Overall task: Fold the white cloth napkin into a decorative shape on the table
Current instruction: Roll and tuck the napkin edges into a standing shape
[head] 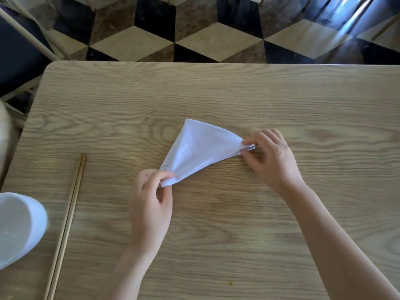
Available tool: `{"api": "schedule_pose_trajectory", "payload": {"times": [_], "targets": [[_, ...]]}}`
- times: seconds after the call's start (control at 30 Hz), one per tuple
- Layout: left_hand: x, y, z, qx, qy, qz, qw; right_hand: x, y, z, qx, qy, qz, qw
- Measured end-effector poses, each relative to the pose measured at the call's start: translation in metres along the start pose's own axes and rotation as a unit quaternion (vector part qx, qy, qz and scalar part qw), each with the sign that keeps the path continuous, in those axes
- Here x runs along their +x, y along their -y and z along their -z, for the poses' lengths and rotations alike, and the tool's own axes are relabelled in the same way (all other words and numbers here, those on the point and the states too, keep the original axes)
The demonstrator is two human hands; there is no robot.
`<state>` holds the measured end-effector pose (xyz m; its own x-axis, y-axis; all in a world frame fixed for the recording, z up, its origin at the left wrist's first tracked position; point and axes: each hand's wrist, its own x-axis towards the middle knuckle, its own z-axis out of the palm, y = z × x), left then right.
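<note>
Table (238, 94) is light wood-grain laminate with a rounded far-left corner; a small yellowish speck is seen near the front edge. Floor (216, 40) beyond is tiled in a black, cream and brown cube pattern, with glare at the far right. A dark chair seat (19, 53) with pale frame rails is seen at the left edge; thin chair legs are visible along the top.

No brands, labels or legible writing can be made out. A faint grey mark is seen on the napkin near its lower-left corner; it cannot be read.

White bowl (19, 228) sits at the left table edge, partly cut off by the frame; the interior is washed out, so contents cannot be told. A pair of wooden chopsticks (69, 219) lies just right of it, side by side, running roughly front to back.

White cloth napkin (199, 148) is folded to a triangle, mid-table, apex pointing away. Lower-left corner is pinched between thumb and fingers of the left hand (151, 204). Right corner is pinched the same way by the right hand (270, 156). Both grips are narrow and closed on cloth; the edge between them is pulled fairly taut.
</note>
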<state>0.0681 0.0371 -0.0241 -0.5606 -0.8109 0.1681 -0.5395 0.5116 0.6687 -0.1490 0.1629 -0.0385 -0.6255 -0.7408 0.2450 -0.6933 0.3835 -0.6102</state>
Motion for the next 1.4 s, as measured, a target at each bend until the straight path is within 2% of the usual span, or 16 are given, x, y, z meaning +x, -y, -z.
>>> {"api": "schedule_pose_trajectory", "payload": {"times": [0.13,0.27,0.37,0.53,0.73,1.1,1.3,1.4], "targets": [[0.002,-0.001,0.001,0.006,-0.015,-0.01,1.0,-0.002,0.002,-0.005,-0.04,0.002,-0.025,0.999],[0.004,-0.002,0.002,0.001,-0.032,-0.001,0.999,-0.005,0.013,-0.014,-0.045,-0.057,-0.084,0.994],[0.004,-0.003,0.001,-0.024,-0.017,0.031,0.999,-0.012,0.024,-0.021,-0.058,-0.111,-0.136,0.983],[0.005,-0.003,-0.003,-0.021,-0.017,0.022,0.999,-0.018,0.03,-0.029,-0.086,-0.136,-0.194,0.968],[0.0,0.005,-0.01,0.048,-0.031,-0.027,0.998,-0.015,0.031,-0.031,-0.05,-0.144,-0.187,0.97],[0.003,0.012,-0.009,0.044,-0.039,-0.043,0.997,-0.005,0.018,-0.024,-0.026,-0.155,-0.201,0.967],[-0.002,0.007,-0.011,0.045,-0.025,-0.075,0.996,0.005,0.007,-0.013,-0.006,-0.105,-0.12,0.987],[-0.009,0.002,-0.017,0.056,-0.045,-0.079,0.994,0.009,-0.002,-0.012,-0.034,-0.068,-0.059,0.995]]}}
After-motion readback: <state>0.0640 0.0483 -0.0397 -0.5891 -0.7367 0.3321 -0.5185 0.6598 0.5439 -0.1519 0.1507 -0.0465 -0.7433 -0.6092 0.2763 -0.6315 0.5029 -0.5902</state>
